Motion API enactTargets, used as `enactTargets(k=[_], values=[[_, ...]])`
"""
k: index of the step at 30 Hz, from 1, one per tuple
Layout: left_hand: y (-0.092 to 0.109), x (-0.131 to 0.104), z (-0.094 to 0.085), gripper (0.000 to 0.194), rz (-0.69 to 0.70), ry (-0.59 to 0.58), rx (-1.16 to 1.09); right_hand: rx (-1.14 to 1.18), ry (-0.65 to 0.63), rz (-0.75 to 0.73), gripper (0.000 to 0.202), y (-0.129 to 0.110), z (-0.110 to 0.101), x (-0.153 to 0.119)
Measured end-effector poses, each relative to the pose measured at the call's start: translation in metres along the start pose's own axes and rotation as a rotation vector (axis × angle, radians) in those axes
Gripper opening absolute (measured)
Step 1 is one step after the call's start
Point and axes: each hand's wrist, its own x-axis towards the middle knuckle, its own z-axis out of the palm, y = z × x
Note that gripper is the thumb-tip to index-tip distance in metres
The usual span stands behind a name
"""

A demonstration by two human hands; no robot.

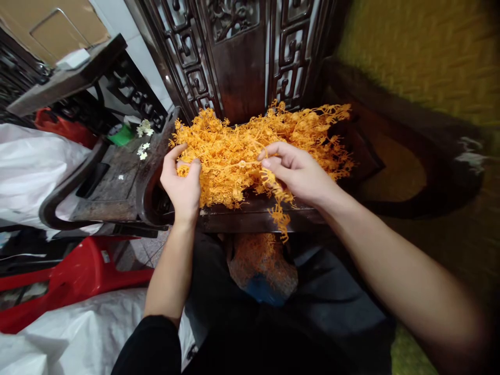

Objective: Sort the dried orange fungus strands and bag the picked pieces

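A heap of orange plastic flower-like sprigs (230,138) lies on the dark wooden bench seat (258,219). My right hand (292,169), at the heap's front right, pinches one orange sprig (278,195) between thumb and fingers. Part of this sprig dangles over the seat's front edge, while a thin stem stretches left across the heap. At the heap's left end is my left hand (182,179), thumb and fingers curved but apart. Orange bits show between them; whether it touches the stem is unclear.
Behind the heap rises a carved wooden backrest (242,67). To the left, a wooden seat (113,182) bears a green tape roll (120,134) and small pale pieces (144,151). A red plastic stool (84,271) and white sacks (86,333) are lower left. A bag (263,265) sits below the bench.
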Motion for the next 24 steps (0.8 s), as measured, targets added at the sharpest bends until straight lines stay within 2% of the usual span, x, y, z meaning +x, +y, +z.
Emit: enactTargets(k=[3, 5, 8, 11, 13, 16, 18, 21, 24], values=[[0.006, -0.005, 0.006, 0.025, 0.017, 0.183, -0.009, -0.083, 0.066, -0.091, 0.024, -0.001, 0.000, 0.000], [0.011, -0.009, 0.009, 0.022, 0.094, 0.217, -0.024, -0.117, 0.034, -0.139, 0.022, -0.002, 0.000, -0.001], [0.019, -0.017, 0.012, 0.019, 0.218, 0.155, -0.022, 0.081, -0.064, -0.072, 0.025, -0.002, 0.006, -0.002], [0.023, -0.024, 0.014, 0.018, 0.297, 0.032, 0.030, 0.372, -0.069, 0.026, 0.045, -0.002, 0.016, -0.002], [0.024, -0.027, 0.015, 0.019, 0.322, -0.011, 0.049, 0.500, -0.053, 0.046, 0.048, -0.004, 0.021, -0.002], [0.022, -0.024, 0.017, 0.019, 0.268, 0.040, 0.032, 0.605, -0.038, 0.049, 0.034, -0.012, 0.021, -0.003], [0.019, -0.019, 0.016, 0.017, 0.174, 0.117, 0.004, 0.623, -0.021, 0.042, 0.036, -0.017, 0.017, -0.004], [0.013, -0.013, 0.015, 0.016, 0.065, 0.209, -0.066, 0.638, 0.034, -0.047, 0.035, -0.021, 0.013, -0.006], [0.014, -0.015, 0.015, 0.018, 0.123, 0.260, -0.109, 0.650, 0.074, -0.118, 0.036, -0.019, 0.017, -0.006]])
